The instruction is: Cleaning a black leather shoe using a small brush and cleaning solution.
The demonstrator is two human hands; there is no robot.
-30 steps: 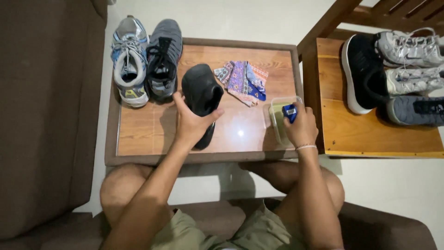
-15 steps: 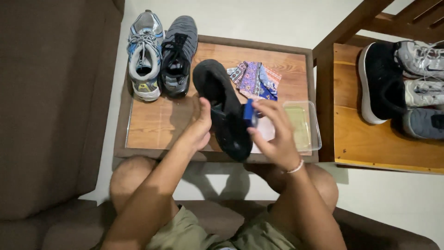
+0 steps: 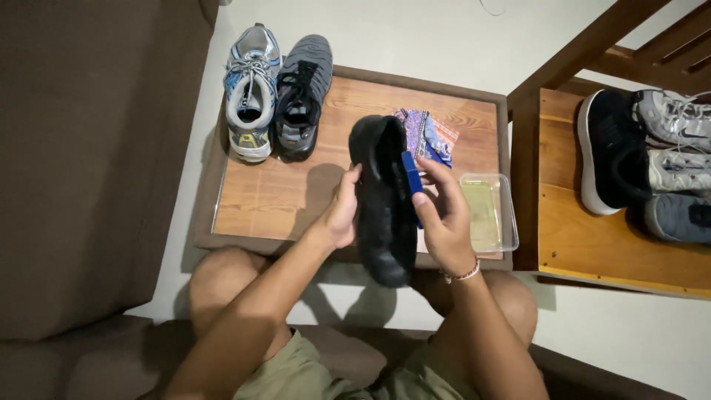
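Wooden low table [image 3: 274, 200], pale tiled floor [image 3: 437, 33]; left fingers [image 3: 348, 194] grip black shoe [image 3: 385, 215], right fingers [image 3: 433, 172] pinch blue brush [image 3: 411, 172].

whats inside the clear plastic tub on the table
The clear tub holds a shallow yellowish layer, likely liquid, and no loose objects. Its near-left corner sits behind the right hand, so that part is hidden.

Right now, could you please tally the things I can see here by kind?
Shoes: 6 (black shoe held in both hands, 2 on the table, 3 on the bench)
Blue brush: 1
Patterned cloth: 1
Clear container: 1
Total: 9
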